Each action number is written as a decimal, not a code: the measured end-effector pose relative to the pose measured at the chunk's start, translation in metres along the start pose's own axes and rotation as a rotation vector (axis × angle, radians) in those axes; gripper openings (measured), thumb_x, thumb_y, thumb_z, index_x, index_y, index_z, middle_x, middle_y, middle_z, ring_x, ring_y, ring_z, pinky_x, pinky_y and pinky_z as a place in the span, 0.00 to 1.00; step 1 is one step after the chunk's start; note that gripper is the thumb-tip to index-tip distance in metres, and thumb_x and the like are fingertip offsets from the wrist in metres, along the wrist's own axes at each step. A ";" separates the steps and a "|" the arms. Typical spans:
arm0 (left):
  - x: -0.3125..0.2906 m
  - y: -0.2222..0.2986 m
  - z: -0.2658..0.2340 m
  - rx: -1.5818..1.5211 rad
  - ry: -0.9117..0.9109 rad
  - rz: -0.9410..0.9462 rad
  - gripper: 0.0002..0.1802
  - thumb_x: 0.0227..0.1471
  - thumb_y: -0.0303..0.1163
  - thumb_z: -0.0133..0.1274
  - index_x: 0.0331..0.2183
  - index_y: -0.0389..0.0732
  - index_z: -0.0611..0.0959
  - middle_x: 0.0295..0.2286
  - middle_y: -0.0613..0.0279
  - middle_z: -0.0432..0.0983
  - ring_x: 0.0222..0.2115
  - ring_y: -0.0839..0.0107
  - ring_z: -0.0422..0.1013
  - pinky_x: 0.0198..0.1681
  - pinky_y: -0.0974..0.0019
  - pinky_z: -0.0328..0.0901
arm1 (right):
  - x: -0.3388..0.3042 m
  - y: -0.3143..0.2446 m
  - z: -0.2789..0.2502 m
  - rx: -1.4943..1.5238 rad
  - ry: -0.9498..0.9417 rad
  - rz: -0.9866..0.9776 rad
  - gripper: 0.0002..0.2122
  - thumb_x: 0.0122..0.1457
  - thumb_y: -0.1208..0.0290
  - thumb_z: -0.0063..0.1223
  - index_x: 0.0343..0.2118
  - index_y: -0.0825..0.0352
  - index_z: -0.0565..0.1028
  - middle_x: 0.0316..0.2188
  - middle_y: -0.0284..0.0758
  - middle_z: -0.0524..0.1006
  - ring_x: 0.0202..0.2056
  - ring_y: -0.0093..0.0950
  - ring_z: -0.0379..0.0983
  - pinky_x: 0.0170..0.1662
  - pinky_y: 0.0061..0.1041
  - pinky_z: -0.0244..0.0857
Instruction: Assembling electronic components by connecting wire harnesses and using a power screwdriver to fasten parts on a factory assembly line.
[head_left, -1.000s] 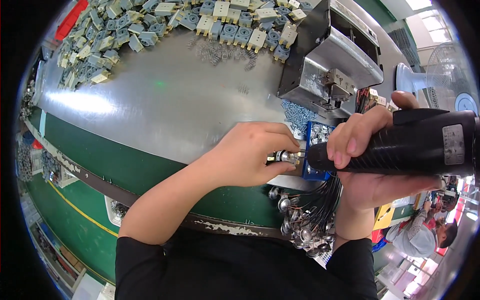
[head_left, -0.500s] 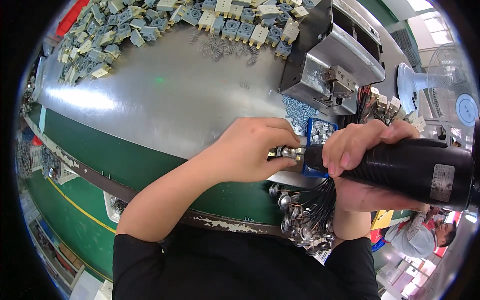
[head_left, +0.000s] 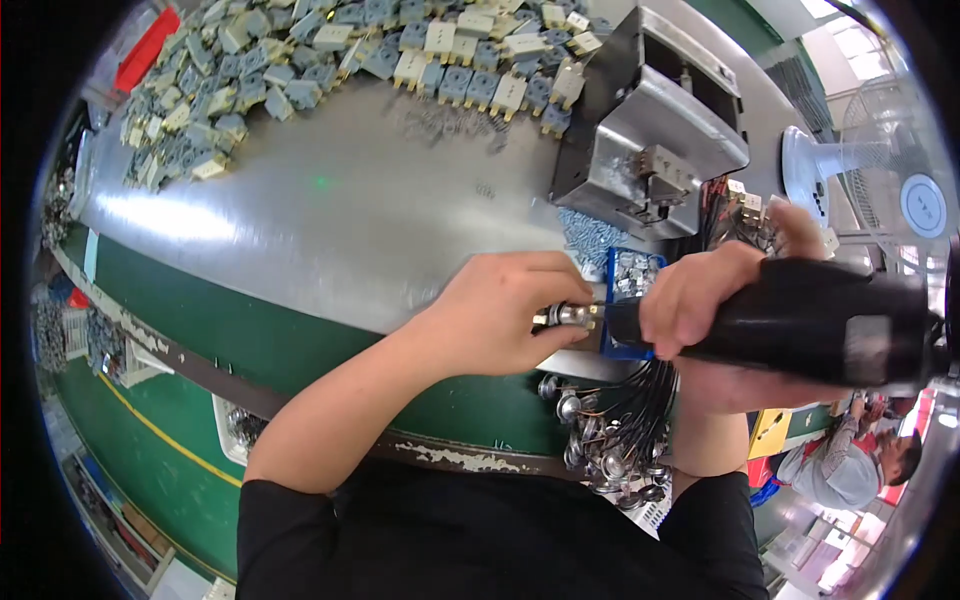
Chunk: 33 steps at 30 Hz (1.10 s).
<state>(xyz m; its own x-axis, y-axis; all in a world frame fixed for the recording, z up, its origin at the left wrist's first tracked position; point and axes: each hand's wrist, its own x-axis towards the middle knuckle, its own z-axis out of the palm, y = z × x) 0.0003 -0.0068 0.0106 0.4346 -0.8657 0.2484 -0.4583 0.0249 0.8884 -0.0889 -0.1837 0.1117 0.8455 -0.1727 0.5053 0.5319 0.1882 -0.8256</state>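
My left hand point(head_left: 500, 312) pinches a small round metal part with pale tabs point(head_left: 568, 314) between thumb and fingers, over the table's near edge. Wrapped round a black electric screwdriver point(head_left: 815, 325), my right hand point(head_left: 700, 300) holds it level, its nose pointing left at that part. The tip meets or nearly touches the part; exact contact is too small to tell. One finger of the right hand is raised off the tool and blurred. Just behind the screwdriver's nose, a blue tray point(head_left: 612, 275) holds small metal pieces. Loose screws point(head_left: 590, 235) lie beyond it.
A bent-metal fixture point(head_left: 665, 125) stands at the back right. Grey and cream switch-like blocks point(head_left: 460, 60) are heaped along the back, with springs point(head_left: 455, 122) before them. Round metal parts on black wires point(head_left: 600, 445) hang near my right forearm. Another person point(head_left: 850, 465) sits at far right.
The view has shifted slightly. My right hand and the screwdriver have moved a little left and blurred, and a finger has lifted. The left hand keeps its pinch on the part.
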 end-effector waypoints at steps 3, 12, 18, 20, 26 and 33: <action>0.005 -0.001 0.002 -0.014 0.003 0.068 0.15 0.46 0.27 0.70 0.39 0.38 0.88 0.40 0.56 0.85 0.45 0.56 0.82 0.47 0.58 0.76 | 0.028 -0.017 -0.023 0.043 0.005 -0.111 0.56 0.56 0.21 0.49 0.73 0.67 0.52 0.23 0.34 0.72 0.18 0.29 0.69 0.22 0.31 0.65; 0.004 0.001 0.003 -0.051 -0.014 0.037 0.17 0.45 0.25 0.73 0.40 0.35 0.88 0.42 0.53 0.84 0.46 0.55 0.82 0.51 0.58 0.76 | 0.065 -0.008 -0.043 -0.438 0.504 -0.146 0.56 0.51 0.14 0.39 0.64 0.67 0.60 0.24 0.36 0.72 0.22 0.30 0.69 0.29 0.35 0.68; 0.009 0.001 0.002 -0.064 -0.029 0.046 0.18 0.44 0.24 0.73 0.40 0.35 0.88 0.42 0.53 0.84 0.46 0.55 0.82 0.50 0.57 0.76 | 0.069 -0.001 -0.056 -0.346 0.521 -0.128 0.53 0.54 0.16 0.36 0.63 0.68 0.62 0.24 0.37 0.72 0.21 0.31 0.69 0.29 0.35 0.68; 0.008 0.001 0.001 -0.054 -0.029 0.047 0.18 0.44 0.24 0.73 0.40 0.36 0.88 0.42 0.53 0.84 0.46 0.55 0.82 0.50 0.57 0.76 | 0.069 0.001 -0.056 -0.323 0.516 -0.117 0.53 0.54 0.16 0.36 0.63 0.68 0.63 0.24 0.37 0.72 0.21 0.31 0.69 0.29 0.35 0.68; 0.009 0.002 0.001 -0.044 -0.032 0.038 0.18 0.43 0.25 0.74 0.40 0.36 0.88 0.42 0.54 0.85 0.45 0.56 0.82 0.49 0.58 0.76 | 0.066 0.006 -0.063 -0.237 0.391 -0.155 0.52 0.55 0.17 0.37 0.62 0.68 0.64 0.24 0.37 0.73 0.21 0.32 0.69 0.28 0.35 0.67; 0.009 0.001 0.000 -0.047 -0.032 0.041 0.18 0.44 0.24 0.73 0.39 0.36 0.88 0.42 0.55 0.84 0.44 0.56 0.82 0.48 0.59 0.77 | 0.071 0.009 -0.051 -0.456 0.438 -0.080 0.52 0.54 0.16 0.38 0.61 0.68 0.64 0.24 0.38 0.73 0.21 0.33 0.70 0.28 0.35 0.68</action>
<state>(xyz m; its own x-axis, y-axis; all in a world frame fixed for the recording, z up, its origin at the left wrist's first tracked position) 0.0037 -0.0145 0.0137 0.3904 -0.8792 0.2733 -0.4385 0.0835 0.8949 -0.0264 -0.2430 0.1273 0.6546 -0.5672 0.4999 0.4375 -0.2551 -0.8623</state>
